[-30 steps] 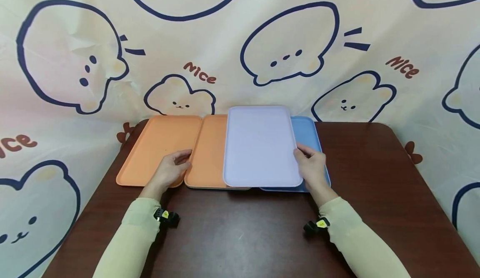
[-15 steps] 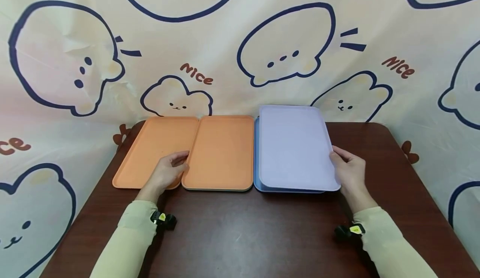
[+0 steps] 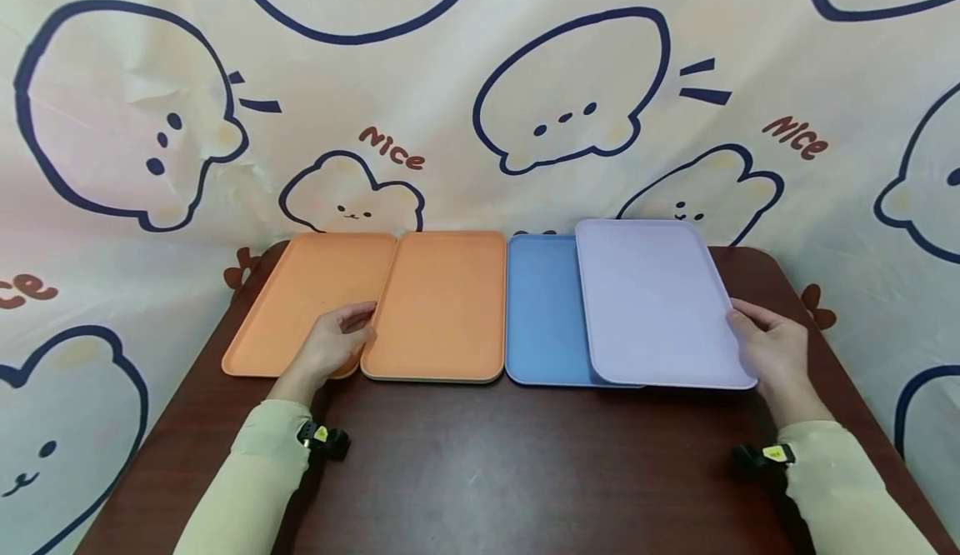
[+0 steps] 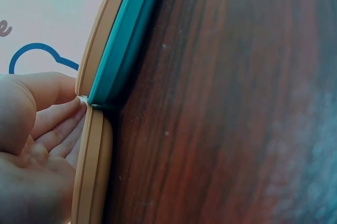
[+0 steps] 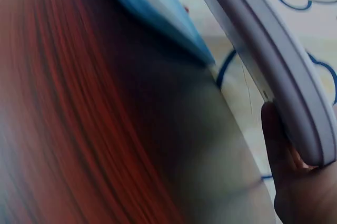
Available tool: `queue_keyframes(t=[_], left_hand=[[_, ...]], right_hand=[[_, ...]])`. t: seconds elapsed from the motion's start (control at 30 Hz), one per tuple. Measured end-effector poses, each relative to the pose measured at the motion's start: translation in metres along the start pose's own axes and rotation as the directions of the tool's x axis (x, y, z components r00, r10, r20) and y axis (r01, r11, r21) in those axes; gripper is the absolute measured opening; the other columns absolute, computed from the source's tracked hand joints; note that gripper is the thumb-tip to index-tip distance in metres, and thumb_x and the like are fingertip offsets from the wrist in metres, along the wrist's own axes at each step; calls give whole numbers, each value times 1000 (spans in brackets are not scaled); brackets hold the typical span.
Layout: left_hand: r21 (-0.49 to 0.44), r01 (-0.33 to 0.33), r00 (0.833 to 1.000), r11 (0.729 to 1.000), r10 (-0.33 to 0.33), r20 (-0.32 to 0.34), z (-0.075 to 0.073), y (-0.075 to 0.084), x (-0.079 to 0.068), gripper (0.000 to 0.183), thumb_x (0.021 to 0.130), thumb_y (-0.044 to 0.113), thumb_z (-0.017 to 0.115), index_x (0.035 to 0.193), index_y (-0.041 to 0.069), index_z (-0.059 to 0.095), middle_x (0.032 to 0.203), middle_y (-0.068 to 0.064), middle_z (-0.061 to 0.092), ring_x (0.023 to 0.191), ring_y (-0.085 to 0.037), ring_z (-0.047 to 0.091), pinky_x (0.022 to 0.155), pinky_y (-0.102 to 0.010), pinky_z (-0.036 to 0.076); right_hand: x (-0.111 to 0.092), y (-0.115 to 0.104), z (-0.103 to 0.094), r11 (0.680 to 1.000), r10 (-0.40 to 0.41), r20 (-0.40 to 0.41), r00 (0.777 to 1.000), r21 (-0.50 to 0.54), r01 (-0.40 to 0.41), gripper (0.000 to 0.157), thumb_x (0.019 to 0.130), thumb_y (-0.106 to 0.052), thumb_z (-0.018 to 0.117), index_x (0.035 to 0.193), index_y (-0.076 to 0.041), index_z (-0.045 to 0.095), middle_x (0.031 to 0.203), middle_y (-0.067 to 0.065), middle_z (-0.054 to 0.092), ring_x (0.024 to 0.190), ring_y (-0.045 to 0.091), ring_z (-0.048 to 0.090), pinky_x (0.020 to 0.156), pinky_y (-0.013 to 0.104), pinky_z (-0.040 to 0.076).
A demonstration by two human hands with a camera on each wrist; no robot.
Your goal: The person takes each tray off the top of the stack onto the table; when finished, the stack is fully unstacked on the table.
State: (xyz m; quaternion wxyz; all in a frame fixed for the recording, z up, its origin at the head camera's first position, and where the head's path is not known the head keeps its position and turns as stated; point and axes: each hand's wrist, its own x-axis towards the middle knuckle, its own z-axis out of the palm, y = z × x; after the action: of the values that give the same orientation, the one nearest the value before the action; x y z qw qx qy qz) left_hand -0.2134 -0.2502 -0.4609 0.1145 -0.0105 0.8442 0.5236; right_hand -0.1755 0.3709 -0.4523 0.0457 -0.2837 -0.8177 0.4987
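Observation:
My right hand (image 3: pixel 776 355) grips the right edge of a lavender tray (image 3: pixel 660 305), which is held raised. In the right wrist view a finger lies under the lavender tray (image 5: pixel 279 66), and a gap shows between it and the blue tray (image 5: pixel 158 13). From the head, the lavender tray overlaps the right part of the blue tray (image 3: pixel 546 313). My left hand (image 3: pixel 330 347) pinches the left edge of the middle orange tray (image 3: pixel 442 305). In the left wrist view a teal tray (image 4: pixel 124 50) sits directly beneath that orange tray.
Another orange tray (image 3: pixel 315 288) lies at the far left, partly behind my left hand. The trays stand side by side along the back of a dark brown table (image 3: pixel 480 472). A patterned curtain (image 3: pixel 555 55) hangs close behind them.
My right hand has carried the lavender tray to the right, off the middle orange tray and partly past the blue one. My left hand has stayed at the orange tray's edge.

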Motion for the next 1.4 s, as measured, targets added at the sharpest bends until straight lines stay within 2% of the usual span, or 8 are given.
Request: queue_keyframes(t=[0.23, 0.5, 0.6, 0.7, 0.83, 1.07, 1.23, 1.4], left_hand=[[8, 0, 1000, 1000, 1, -6, -1, 0, -2, 55, 110, 4, 57, 163, -3, 42, 169, -27, 41, 160, -43, 37, 129, -56, 35], [20, -4, 1000, 1000, 4, -12, -1, 0, -2, 55, 110, 4, 57, 162, -4, 42, 169, -27, 41, 160, -43, 37, 130, -57, 34], [12, -1, 1000, 1000, 1, -11, -1, 0, -2, 55, 110, 4, 57, 162, -4, 42, 169, -27, 41, 160, -43, 37, 130, -56, 34], [7, 3, 1000, 1000, -3, -9, -1, -1, -1, 55, 110, 5, 57, 163, -3, 42, 169, -26, 41, 160, -42, 37, 130, -56, 35], [9, 2, 1000, 1000, -2, -6, -2, -2, -1, 55, 111, 6, 57, 163, -2, 42, 170, -26, 41, 160, -42, 38, 129, -56, 36], [15, 2, 1000, 1000, -2, -5, 0, -2, -2, 55, 110, 5, 57, 162, -3, 43, 169, -27, 42, 159, -43, 38, 129, -56, 36], [24, 0, 1000, 1000, 0, -4, 0, -1, -1, 54, 110, 5, 57, 162, -3, 43, 168, -27, 42, 159, -43, 39, 129, -56, 36], [35, -8, 1000, 999, 8, -8, 0, 0, 0, 55, 110, 5, 57, 162, -3, 43, 168, -27, 43, 158, -43, 40, 128, -57, 37]], right_hand=[[19, 14, -28, 998, 24, 13, 1000, -65, -23, 59, 111, -50, 52, 160, -16, 54, 172, 20, 39, 119, 19, 59, 65, 13, 55], [38, 30, -51, 998, 2, -3, 1000, -61, -2, 59, 110, -48, 56, 159, -15, 55, 165, 21, 40, 101, 2, 53, 64, 10, 51], [45, 34, -57, 997, 3, -17, 1000, -76, -5, 60, 110, -48, 57, 159, -14, 55, 166, 21, 40, 111, 14, 57, 67, 11, 50], [49, 36, -63, 995, 30, 5, 1000, -98, -30, 65, 109, -53, 54, 162, -15, 51, 175, 20, 33, 132, 32, 52, 95, 27, 61], [53, 37, -73, 992, 63, 53, 997, -115, -57, 72, 108, -59, 50, 165, -17, 44, 178, 21, 25, 150, 45, 38, 123, 62, 42], [60, 43, -80, 984, 30, 51, 998, -175, -21, 72, 107, -59, 53, 164, -15, 46, 175, 22, 30, 154, 43, 37, 117, 49, 50], [60, 45, -74, 982, 22, 52, 998, -186, -12, 73, 109, -57, 50, 162, -7, 46, 175, 24, 30, 157, 49, 32, 123, 64, 39], [58, 43, -67, 950, -103, 67, 992, -289, 118, 63, 113, -42, 46, 156, 4, 51, 166, 37, 37, 151, 60, 35, 118, 75, 35]])
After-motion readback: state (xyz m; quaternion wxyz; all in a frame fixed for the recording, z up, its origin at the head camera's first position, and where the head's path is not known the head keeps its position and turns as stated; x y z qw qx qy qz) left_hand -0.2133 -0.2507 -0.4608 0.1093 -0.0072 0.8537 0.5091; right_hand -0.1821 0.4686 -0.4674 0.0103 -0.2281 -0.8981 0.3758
